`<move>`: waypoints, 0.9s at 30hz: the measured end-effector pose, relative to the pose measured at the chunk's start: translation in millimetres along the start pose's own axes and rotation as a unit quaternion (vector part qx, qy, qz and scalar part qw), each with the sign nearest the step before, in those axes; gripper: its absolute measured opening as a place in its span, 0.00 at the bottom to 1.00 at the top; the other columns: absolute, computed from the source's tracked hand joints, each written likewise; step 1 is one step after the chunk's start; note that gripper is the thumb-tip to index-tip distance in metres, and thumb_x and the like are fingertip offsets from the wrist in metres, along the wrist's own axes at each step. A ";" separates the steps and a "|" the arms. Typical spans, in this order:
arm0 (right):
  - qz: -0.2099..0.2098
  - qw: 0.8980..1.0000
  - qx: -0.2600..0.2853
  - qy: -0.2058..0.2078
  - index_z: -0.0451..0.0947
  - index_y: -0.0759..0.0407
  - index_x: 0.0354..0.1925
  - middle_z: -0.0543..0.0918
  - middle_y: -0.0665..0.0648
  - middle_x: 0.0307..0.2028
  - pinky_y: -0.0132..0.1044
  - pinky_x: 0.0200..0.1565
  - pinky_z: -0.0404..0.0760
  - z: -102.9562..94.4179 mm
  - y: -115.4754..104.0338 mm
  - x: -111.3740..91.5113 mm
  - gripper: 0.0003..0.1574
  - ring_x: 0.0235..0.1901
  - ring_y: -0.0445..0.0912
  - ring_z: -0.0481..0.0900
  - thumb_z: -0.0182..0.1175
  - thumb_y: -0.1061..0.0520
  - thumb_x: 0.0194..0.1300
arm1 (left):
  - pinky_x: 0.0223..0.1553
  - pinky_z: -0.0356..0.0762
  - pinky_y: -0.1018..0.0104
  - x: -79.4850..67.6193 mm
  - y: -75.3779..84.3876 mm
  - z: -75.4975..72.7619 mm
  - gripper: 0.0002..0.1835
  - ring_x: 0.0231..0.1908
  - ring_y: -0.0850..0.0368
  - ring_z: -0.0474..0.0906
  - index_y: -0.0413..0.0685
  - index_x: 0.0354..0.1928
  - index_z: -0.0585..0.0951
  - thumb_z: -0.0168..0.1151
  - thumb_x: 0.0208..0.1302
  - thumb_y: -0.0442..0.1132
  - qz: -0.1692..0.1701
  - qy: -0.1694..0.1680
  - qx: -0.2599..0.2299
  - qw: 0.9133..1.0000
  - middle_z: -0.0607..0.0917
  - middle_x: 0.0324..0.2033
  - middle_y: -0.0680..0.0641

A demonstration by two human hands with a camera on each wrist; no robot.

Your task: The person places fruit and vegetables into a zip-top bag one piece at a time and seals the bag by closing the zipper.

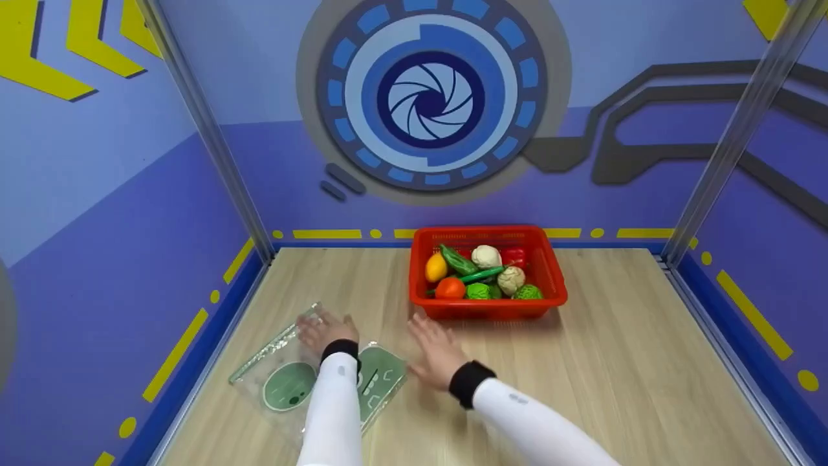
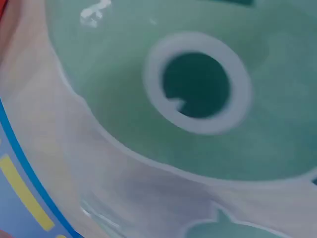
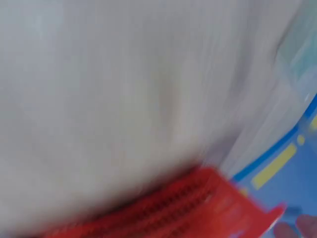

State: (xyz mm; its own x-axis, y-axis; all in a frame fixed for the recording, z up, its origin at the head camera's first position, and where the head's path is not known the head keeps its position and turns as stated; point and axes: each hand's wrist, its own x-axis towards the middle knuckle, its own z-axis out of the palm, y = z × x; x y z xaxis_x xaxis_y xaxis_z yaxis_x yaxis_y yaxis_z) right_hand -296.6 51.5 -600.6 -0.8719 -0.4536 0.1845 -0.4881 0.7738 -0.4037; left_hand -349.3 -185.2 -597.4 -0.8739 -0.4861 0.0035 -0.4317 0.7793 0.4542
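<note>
A clear plastic zip bag [image 1: 253,375] with green cartoon prints lies flat and slanted at the left front of the table. My left hand [image 1: 328,333] is over its upper part, fingers spread and nothing gripped. The bag's green print [image 2: 114,114] fills most of the left wrist view. Just right of the bag, my right hand [image 1: 440,356] hovers with extended fingers, holding nothing. Its fingertips point toward the near left corner of a red plastic basket [image 1: 491,312]. In the blurred right wrist view, the basket's slotted wall [image 3: 193,203] shows along the bottom.
Inside the basket are toy vegetables and fruit, among them a yellow lemon [image 1: 436,267], an orange one [image 1: 450,288] and a white one [image 1: 486,257]. Blue printed walls [image 1: 259,175] with metal corner posts enclose the wooden table [image 1: 614,362] at the back and sides.
</note>
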 end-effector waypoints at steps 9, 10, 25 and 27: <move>-0.063 0.996 -0.028 -0.056 0.66 0.51 0.75 0.69 0.58 0.75 0.64 0.64 0.74 56.1 -39.9 -28.1 0.44 0.72 0.56 0.70 0.65 0.40 0.67 | 0.74 0.47 0.27 -1.3 -41.5 0.3 0.43 0.76 0.17 0.42 0.24 0.77 0.46 0.42 0.80 0.54 -0.112 -0.032 0.048 0.992 0.44 0.72 0.11; -0.066 0.995 -0.031 -0.060 0.66 0.50 0.75 0.70 0.57 0.74 0.64 0.63 0.74 59.3 -41.8 -30.2 0.44 0.72 0.56 0.70 0.65 0.40 0.67 | 0.73 0.48 0.26 -2.3 -43.8 1.2 0.43 0.75 0.17 0.43 0.24 0.77 0.45 0.42 0.80 0.54 -0.117 -0.039 0.042 0.992 0.44 0.72 0.11; -0.073 0.986 -0.063 -0.136 0.74 0.45 0.70 0.75 0.51 0.71 0.65 0.64 0.71 63.6 -48.9 -51.3 0.37 0.71 0.50 0.71 0.62 0.35 0.67 | 0.69 0.53 0.22 -12.4 -55.9 22.1 0.39 0.74 0.15 0.44 0.27 0.76 0.53 0.43 0.79 0.53 -0.111 -0.076 0.026 0.991 0.46 0.71 0.11; -0.088 0.984 -0.078 -0.136 0.76 0.44 0.67 0.77 0.50 0.69 0.63 0.63 0.74 61.3 -51.3 -53.6 0.34 0.68 0.48 0.73 0.62 0.35 0.67 | 0.69 0.52 0.22 -11.8 -53.7 24.7 0.39 0.74 0.15 0.45 0.27 0.76 0.54 0.43 0.79 0.53 -0.105 -0.074 0.027 0.991 0.47 0.71 0.12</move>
State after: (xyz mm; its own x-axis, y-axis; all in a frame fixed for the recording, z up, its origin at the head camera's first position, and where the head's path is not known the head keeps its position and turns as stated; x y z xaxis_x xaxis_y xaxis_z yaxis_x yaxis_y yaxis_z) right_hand -222.3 9.1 -644.7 -0.7411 -0.6713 -0.0151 -0.6490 0.7219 -0.2402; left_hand -321.4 -211.5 -643.8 -0.7850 -0.5798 -0.2180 -0.6153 0.6891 0.3828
